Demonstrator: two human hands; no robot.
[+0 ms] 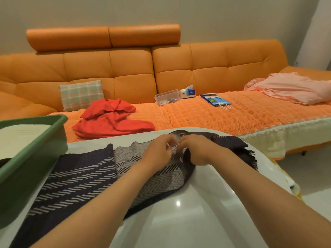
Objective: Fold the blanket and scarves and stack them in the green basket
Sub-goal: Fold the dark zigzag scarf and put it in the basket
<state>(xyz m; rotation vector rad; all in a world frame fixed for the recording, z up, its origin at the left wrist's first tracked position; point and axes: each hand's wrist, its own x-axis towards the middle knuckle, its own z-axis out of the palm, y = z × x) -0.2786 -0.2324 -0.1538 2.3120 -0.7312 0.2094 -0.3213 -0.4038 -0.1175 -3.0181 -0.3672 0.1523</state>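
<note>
Dark scarf (86, 178): laid on the white table (179, 212), long axis run from near left to far right.
Hands: brought together at its far-right part, left hand (157, 153) beside right hand (198, 149), fingers curled; an edge was seemingly pinched by both, though the grip was blurred.
Basket (26, 176): set left of the scarf, nearer the left hand; a cream fold (21, 136) was held inside.
Red scarf (111, 120): left on the far sofa (215, 72).

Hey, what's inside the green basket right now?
A folded cream cloth lies in the green basket. Whatever is under it, and the basket's floor, is covered.
</note>
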